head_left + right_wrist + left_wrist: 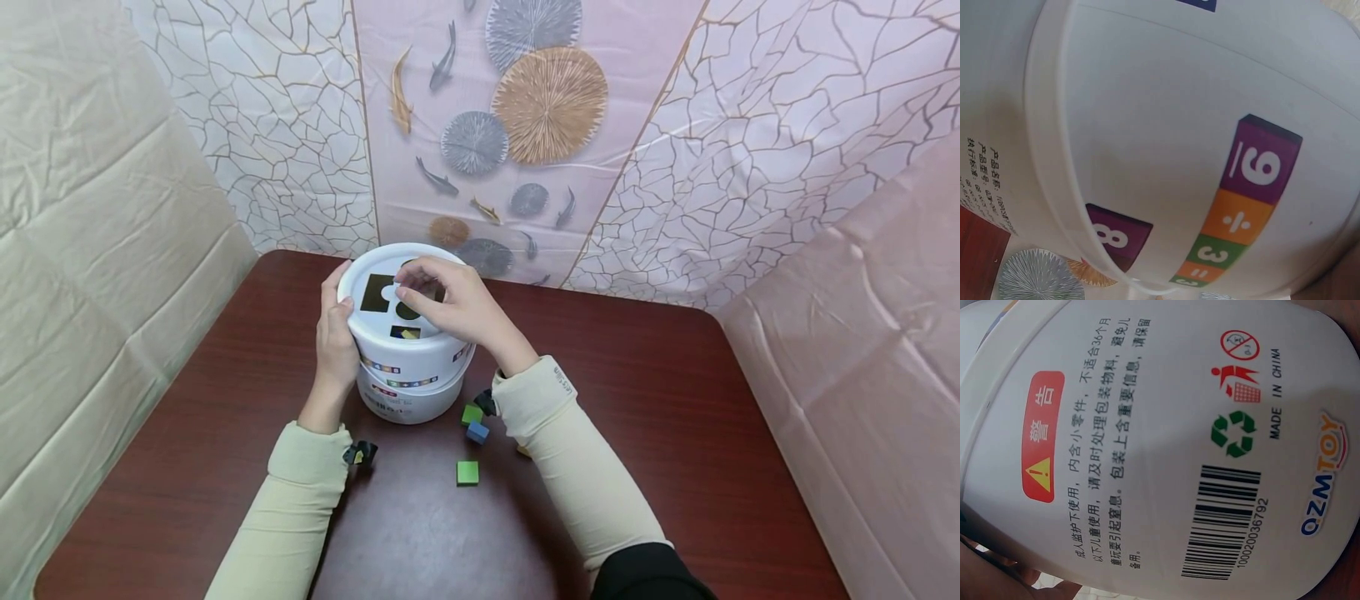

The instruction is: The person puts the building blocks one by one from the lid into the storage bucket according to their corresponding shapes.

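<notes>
A white plastic bucket with printed number blocks on its side stands on the table. Several holes of different shapes are cut in its white lid, and yellow and blue show through the near hole. My left hand holds the bucket's left side near the lid's rim. Over the lid hovers my right hand, thumb and fingers bent, with nothing visible between the tips. Warning print and a barcode fill the left wrist view. In the right wrist view, the bucket's flange and a printed sum show.
Near the bucket lie a green block, a blue block and another green block. A yellowish piece is partly hidden by the right sleeve. Patterned cloth hangs behind the dark red table.
</notes>
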Demonstrator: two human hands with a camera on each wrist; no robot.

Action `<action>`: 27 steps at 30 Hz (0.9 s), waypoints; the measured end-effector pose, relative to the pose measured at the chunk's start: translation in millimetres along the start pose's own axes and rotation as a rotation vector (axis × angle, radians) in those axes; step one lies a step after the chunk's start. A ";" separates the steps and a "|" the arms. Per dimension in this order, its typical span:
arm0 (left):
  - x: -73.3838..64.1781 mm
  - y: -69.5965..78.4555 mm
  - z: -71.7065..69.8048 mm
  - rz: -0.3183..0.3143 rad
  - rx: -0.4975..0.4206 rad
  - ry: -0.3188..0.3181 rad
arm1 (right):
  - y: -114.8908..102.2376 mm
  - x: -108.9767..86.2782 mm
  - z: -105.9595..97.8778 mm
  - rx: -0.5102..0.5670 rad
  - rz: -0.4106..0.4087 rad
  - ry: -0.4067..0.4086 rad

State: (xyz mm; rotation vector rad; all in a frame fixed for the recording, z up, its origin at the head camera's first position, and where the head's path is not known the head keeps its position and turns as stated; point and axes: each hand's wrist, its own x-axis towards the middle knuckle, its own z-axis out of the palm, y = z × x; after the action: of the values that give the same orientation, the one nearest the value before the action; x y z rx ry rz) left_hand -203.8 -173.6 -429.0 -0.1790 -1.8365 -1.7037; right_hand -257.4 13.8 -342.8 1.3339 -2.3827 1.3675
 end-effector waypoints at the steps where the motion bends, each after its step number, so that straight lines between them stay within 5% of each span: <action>1: -0.3 0.0 0.0 -0.003 0.002 -0.001 | -0.2 -0.1 -0.1 -0.001 0.002 0.000; 15: 0.0 -1.5 -0.5 -0.015 0.005 0.003 | -0.5 -3.2 1.1 -0.043 -0.006 0.045; 23: -0.1 -2.2 -0.3 -0.005 0.008 0.006 | 10.0 -24.5 11.3 -0.404 -0.145 0.182; 27: -0.3 -0.5 -0.7 0.000 -0.003 0.013 | 19.5 -44.4 11.6 -0.435 -0.164 0.215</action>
State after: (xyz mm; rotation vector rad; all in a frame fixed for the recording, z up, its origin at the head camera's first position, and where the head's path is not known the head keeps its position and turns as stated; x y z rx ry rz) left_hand -203.6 -174.3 -429.6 -0.1682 -1.8246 -1.7041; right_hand -240.3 37.9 -382.9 1.1631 -2.1998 0.8356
